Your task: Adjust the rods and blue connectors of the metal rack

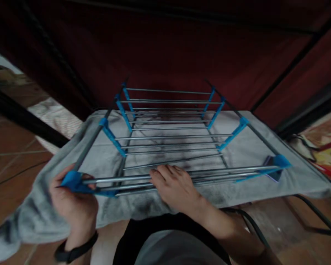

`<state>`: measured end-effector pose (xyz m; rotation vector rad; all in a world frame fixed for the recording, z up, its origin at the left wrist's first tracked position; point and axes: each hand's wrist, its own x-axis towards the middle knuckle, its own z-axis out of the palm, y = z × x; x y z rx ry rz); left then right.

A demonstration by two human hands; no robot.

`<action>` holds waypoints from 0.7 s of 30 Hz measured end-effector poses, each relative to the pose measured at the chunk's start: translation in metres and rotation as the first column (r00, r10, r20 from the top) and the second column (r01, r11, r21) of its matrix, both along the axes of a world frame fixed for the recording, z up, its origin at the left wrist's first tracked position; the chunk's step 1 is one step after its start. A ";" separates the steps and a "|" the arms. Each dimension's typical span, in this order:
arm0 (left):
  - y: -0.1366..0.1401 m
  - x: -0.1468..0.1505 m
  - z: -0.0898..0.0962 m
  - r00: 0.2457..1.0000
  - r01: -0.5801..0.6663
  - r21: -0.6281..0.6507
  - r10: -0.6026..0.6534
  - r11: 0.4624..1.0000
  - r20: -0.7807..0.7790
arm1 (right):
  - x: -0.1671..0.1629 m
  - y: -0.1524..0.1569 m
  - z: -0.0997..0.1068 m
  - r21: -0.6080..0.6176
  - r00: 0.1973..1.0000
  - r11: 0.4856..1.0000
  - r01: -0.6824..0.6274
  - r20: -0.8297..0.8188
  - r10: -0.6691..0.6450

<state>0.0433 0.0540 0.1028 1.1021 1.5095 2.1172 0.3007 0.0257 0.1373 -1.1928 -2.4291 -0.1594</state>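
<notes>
A drying rack (171, 137) of grey metal rods with blue plastic brackets lies on a grey plush cloth (237, 189). My left hand (74, 200) wraps round the blue corner bracket (73, 180) at the rack's near left. Lying over the near rods, left of their middle, my right hand (172, 184) has its fingers curled round them; the fingertips are hidden underneath. A small dark flat object (272, 169) rests by the near right bracket, partly covered by it.
Dark red panels (165, 48) with black bars rise behind the rack. At left, a striped cloth (57, 117) hangs near a tiled floor (11, 158). A red and yellow item (329, 154) lies at far right. Black metal tubing (320, 217) shows below the cloth.
</notes>
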 end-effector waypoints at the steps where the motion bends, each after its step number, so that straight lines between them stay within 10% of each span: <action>1: -0.001 -0.002 0.000 0.999 0.042 0.029 -0.043 0.999 0.032 | 0.000 0.000 -0.001 0.003 1.000 1.000 0.007 -0.012 -0.007; 21: -0.009 -0.013 0.007 0.953 0.261 -0.152 -0.229 0.953 0.197 | -0.005 -0.003 -0.001 0.106 0.999 0.994 -0.034 -0.007 0.035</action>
